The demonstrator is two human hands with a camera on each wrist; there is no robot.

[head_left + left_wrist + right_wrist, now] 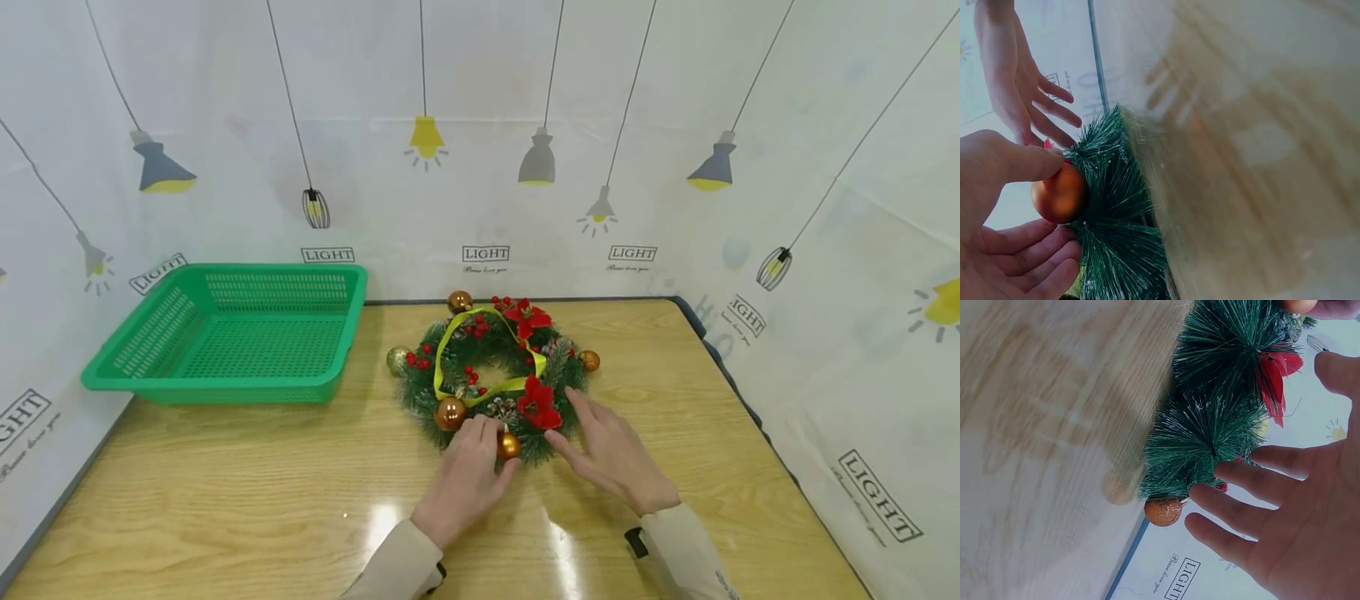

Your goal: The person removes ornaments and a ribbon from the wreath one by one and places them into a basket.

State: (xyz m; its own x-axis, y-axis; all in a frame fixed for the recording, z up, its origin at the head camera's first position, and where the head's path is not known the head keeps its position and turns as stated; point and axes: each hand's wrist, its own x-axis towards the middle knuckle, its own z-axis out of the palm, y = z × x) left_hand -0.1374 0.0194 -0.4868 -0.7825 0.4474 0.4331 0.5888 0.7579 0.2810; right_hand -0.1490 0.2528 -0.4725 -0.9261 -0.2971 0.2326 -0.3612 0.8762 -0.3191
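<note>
- The green basket (225,333) sits on the table (225,500), with nothing in it.
- The wreath (491,375) lies flat mid-table, not lifted yet.
- The right hand (611,454) rests flat, fingers straight.
- The left hand (465,479) seems to pinch the gold ball (508,446).

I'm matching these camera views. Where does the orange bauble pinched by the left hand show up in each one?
Head: the orange bauble sits at the wreath's near edge, beside the left hand.
Left wrist: left of centre, between thumb and fingers.
Right wrist: cut off by the top edge.
Shared landmark: the red flower next to it.
</note>
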